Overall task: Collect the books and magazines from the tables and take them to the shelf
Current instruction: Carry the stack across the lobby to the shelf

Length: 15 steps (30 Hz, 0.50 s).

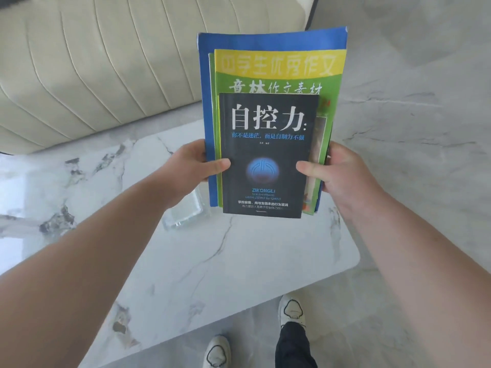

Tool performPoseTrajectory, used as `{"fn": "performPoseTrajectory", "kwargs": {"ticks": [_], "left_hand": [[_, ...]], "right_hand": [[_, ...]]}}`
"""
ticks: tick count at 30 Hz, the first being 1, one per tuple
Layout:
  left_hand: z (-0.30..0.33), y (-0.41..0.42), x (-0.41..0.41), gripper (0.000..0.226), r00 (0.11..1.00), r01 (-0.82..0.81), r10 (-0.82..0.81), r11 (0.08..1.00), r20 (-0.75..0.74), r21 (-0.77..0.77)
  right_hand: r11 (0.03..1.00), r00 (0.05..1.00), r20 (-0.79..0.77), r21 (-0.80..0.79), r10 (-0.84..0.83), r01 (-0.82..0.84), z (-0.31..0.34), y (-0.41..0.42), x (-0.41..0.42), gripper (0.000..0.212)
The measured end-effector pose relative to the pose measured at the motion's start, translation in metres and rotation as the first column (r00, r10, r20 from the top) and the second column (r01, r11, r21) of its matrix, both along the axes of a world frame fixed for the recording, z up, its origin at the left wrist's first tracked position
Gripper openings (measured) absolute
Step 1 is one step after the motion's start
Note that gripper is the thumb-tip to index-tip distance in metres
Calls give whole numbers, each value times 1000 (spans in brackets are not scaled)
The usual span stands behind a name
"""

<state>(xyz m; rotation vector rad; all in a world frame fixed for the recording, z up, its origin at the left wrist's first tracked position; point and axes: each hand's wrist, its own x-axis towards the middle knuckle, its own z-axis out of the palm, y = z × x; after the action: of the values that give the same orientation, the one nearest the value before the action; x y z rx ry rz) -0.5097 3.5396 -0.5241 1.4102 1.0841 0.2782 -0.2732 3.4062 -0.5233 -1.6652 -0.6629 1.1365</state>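
I hold a stack of books and magazines in the air above a white marble table [212,261]. On top lies a black book [267,155] with white and blue lettering. Beneath it are a green and yellow magazine [279,67] and, at the bottom, a large blue one [207,83]. My left hand [196,166] grips the stack's left edge, thumb on the black cover. On the opposite edge my right hand [337,171] grips it the same way. The fingers under the stack are hidden.
A clear glass dish [186,213] stands on the table just below the stack. A cream ribbed sofa [106,62] fills the upper left. Grey marble floor [425,102] lies to the right. My two feet in white shoes [291,312] stand at the table's near edge.
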Motion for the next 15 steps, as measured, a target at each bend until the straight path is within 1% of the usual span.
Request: {"fn": "performPoseTrajectory", "kwargs": {"ticks": [1,4,8,12,15], "left_hand": [[31,-2,2,38,1000,24,-25,999,15,40],[128,-10,8,24,992,96,-106,984,62,153],[274,-34,16,21,965,166,-219,935,143,313],[411,-85,22,20,907,216,-343,878,247,427],[486,-124,29,22,854,250,-434,827,288,504]], "right_hand": [[999,1000,14,23,-23,23,31,-7,-3,23],[990,993,60,101,-104,97,129,-28,-10,23],[958,966,143,224,-215,180,275,-70,-18,24],[907,908,237,332,-346,259,415,-137,-29,26],[858,857,280,421,-433,296,491,-191,-39,25]]}}
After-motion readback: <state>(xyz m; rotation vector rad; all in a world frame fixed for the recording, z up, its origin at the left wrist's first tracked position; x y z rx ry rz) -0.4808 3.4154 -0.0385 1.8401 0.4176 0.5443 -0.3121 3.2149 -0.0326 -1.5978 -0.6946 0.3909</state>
